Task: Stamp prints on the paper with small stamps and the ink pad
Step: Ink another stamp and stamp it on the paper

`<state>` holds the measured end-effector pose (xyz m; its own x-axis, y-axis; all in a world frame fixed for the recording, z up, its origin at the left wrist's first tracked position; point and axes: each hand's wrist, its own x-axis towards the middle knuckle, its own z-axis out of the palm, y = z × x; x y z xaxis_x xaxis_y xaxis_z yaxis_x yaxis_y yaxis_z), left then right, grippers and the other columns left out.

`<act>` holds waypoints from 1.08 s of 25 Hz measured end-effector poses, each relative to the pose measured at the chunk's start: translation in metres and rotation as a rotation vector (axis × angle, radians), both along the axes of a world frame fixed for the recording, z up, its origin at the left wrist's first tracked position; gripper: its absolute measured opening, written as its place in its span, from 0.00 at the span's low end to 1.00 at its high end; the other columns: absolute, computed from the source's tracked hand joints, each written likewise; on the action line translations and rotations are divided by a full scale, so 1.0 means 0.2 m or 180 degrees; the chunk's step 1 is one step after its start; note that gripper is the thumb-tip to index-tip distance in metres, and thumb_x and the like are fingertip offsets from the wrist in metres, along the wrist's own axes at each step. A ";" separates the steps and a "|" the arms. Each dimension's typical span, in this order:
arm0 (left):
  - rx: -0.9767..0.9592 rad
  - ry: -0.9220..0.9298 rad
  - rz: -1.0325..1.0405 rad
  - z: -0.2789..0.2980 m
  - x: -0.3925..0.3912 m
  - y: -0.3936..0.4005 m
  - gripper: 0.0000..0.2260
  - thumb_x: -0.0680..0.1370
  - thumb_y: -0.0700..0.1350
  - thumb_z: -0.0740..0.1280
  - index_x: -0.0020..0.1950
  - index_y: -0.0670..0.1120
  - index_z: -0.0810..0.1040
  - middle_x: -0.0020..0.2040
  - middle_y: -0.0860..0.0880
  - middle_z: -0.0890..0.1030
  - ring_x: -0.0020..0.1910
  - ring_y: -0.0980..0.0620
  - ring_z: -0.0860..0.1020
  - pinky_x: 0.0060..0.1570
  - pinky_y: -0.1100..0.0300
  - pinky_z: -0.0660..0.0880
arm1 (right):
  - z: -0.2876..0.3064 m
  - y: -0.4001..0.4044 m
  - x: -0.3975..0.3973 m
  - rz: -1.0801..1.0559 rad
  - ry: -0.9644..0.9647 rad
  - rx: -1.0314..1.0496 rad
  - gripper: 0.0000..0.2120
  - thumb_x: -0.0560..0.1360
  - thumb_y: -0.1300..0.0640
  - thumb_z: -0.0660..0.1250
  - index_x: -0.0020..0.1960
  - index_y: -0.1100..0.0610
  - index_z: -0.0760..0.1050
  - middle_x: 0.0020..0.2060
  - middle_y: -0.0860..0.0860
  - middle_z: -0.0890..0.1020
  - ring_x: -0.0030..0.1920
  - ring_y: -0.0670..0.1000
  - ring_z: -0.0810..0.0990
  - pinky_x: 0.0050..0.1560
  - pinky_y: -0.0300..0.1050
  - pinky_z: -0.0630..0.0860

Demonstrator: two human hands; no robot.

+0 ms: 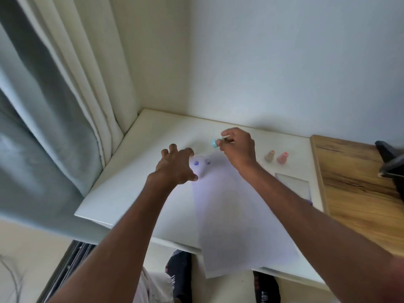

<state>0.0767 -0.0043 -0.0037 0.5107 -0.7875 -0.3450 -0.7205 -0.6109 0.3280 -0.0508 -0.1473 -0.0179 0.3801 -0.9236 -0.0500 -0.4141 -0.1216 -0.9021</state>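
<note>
A white sheet of paper [236,215] lies on the white table [131,182], its near edge hanging over the front. Two prints show at its far left corner: a blue-purple blot [196,163] and a dark outline [208,162]. My left hand [177,166] rests with spread fingers on that corner, holding the sheet down. My right hand [238,147] pinches a small teal stamp [214,143] tilted just above the table beyond the paper's far edge. A beige stamp [270,156] and a pink stamp [282,157] stand to the right. The ink pad [294,185] lies partly behind my right forearm.
A wooden desk surface [354,186] adjoins the table on the right, with a dark object [391,162] at its far edge. Curtains [54,106] hang at the left, and the wall runs along the back. My feet show below the table's front edge.
</note>
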 end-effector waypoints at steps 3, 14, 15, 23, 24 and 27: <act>0.0147 0.0015 -0.0136 -0.05 0.08 0.05 0.43 0.66 0.59 0.80 0.77 0.59 0.63 0.67 0.45 0.62 0.66 0.38 0.63 0.63 0.41 0.73 | -0.05 0.00 0.21 0.0627 0.0684 -0.0910 0.09 0.71 0.58 0.75 0.51 0.51 0.84 0.45 0.47 0.86 0.47 0.52 0.85 0.53 0.48 0.80; 0.0179 -0.0216 -0.0171 0.02 0.06 0.01 0.39 0.72 0.54 0.76 0.78 0.60 0.61 0.69 0.44 0.64 0.68 0.38 0.66 0.62 0.43 0.73 | 0.00 0.08 0.05 0.0420 0.0493 -0.1460 0.09 0.75 0.57 0.72 0.55 0.51 0.81 0.48 0.49 0.84 0.44 0.52 0.83 0.48 0.49 0.80; 0.0027 -0.0285 -0.0174 0.04 0.03 0.00 0.36 0.73 0.54 0.75 0.78 0.60 0.62 0.69 0.44 0.65 0.67 0.39 0.67 0.61 0.45 0.72 | 0.01 0.07 -0.08 0.0210 0.0460 -0.1457 0.07 0.75 0.58 0.71 0.51 0.50 0.82 0.46 0.48 0.84 0.42 0.51 0.83 0.48 0.50 0.80; -0.0761 0.0126 -0.1370 0.03 -0.47 -0.34 0.25 0.78 0.50 0.72 0.74 0.56 0.72 0.72 0.48 0.72 0.70 0.44 0.70 0.66 0.47 0.71 | 0.10 -0.20 -0.68 -0.0183 0.2440 -0.1473 0.14 0.77 0.52 0.74 0.61 0.50 0.83 0.60 0.54 0.76 0.63 0.59 0.73 0.49 0.47 0.74; -0.0714 0.0039 -0.1512 0.02 -0.52 -0.37 0.27 0.77 0.50 0.72 0.75 0.56 0.71 0.76 0.48 0.69 0.73 0.44 0.67 0.69 0.47 0.69 | 0.08 -0.22 -0.67 -0.0095 0.2489 -0.1525 0.15 0.76 0.50 0.75 0.62 0.49 0.83 0.59 0.54 0.76 0.63 0.59 0.73 0.51 0.49 0.76; -0.0314 -0.0211 -0.1768 -0.03 -0.58 -0.42 0.33 0.76 0.51 0.74 0.78 0.58 0.66 0.82 0.47 0.60 0.79 0.43 0.60 0.73 0.45 0.64 | 0.03 -0.25 -0.64 0.0015 0.2433 -0.1524 0.17 0.73 0.45 0.77 0.61 0.46 0.83 0.58 0.52 0.75 0.61 0.57 0.72 0.56 0.54 0.76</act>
<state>-0.0390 -0.0885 -0.0104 0.0286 -0.9710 -0.2374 -0.9459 -0.1031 0.3076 -0.1781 -0.1970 -0.0116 0.4048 -0.9090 0.0989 -0.8786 -0.4167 -0.2332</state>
